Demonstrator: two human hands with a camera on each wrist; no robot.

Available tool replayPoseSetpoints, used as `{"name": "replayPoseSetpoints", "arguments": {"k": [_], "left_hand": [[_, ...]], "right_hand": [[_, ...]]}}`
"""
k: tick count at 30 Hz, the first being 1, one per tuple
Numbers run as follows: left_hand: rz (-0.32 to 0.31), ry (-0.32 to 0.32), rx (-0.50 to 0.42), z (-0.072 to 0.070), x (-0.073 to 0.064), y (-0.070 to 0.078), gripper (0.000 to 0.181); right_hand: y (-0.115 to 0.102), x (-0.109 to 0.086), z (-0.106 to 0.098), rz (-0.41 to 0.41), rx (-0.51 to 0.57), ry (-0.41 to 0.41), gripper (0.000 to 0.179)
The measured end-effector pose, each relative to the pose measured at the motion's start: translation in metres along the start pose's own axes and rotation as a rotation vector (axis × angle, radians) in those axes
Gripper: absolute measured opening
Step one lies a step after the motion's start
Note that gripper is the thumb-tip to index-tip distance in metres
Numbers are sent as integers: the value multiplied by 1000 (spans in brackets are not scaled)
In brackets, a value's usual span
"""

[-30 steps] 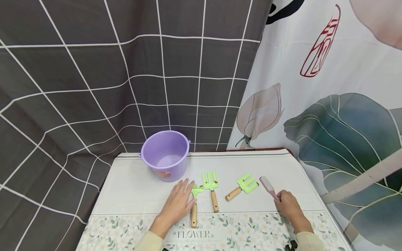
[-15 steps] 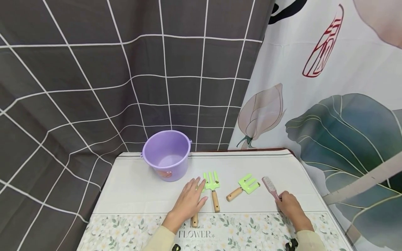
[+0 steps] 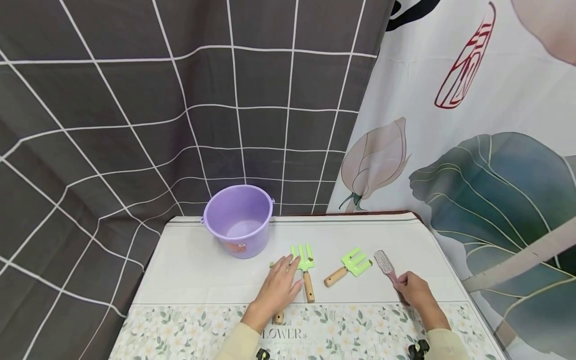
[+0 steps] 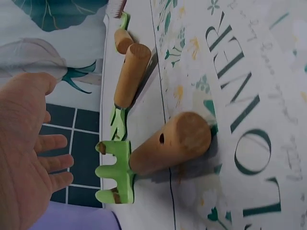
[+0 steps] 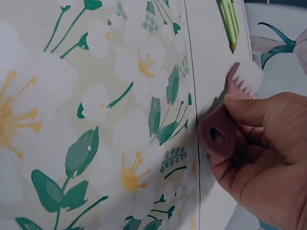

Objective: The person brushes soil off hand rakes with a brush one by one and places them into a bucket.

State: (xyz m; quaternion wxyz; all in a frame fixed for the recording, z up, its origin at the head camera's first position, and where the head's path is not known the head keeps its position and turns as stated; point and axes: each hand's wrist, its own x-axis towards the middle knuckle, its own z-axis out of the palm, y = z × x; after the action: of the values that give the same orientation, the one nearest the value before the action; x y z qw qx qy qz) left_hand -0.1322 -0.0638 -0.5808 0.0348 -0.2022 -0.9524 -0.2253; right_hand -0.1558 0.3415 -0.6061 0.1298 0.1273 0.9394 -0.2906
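Observation:
My left hand (image 3: 276,287) reaches over the leftmost small green rake (image 4: 116,172), its fingers extended. In the head view the hand covers most of that rake, and only the end of its wooden handle and a bit of green show. From the left wrist view, the palm and fingers are apart from the rake. Just right of the hand lies a green garden fork (image 3: 304,260) with a wooden handle. My right hand (image 3: 415,289) pinches the handle of a pink brush (image 3: 386,265) between thumb and fingers. White bristles (image 5: 248,79) show at the brush's far end.
A purple bucket (image 3: 238,220) stands at the back left of the table (image 3: 180,270). Another green fork (image 3: 355,262) lies slanted between the middle fork and the brush. A floral cloth strip (image 3: 360,325) runs along the front, with a grey curtain (image 3: 135,100) behind.
My left hand has moved rightward over the leftmost rake, covering its head and much of its handle. The right hand keeps hold of the brush in nearly the same place.

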Motion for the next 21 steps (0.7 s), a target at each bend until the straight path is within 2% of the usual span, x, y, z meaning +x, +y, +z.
{"name": "replayPoseSetpoints", "arguments": {"k": [7, 14, 21], "left_hand": [[-9, -11, -51, 4, 3, 7, 59], [27, 21, -20, 11, 3, 6, 57], [13, 87, 34, 14, -2, -1, 56]], "right_hand": [[6, -5, -4, -34, 147, -20, 17], [5, -14, -6, -51, 275, -64, 17], [-2, -22, -4, -52, 340, -72, 22]]}}
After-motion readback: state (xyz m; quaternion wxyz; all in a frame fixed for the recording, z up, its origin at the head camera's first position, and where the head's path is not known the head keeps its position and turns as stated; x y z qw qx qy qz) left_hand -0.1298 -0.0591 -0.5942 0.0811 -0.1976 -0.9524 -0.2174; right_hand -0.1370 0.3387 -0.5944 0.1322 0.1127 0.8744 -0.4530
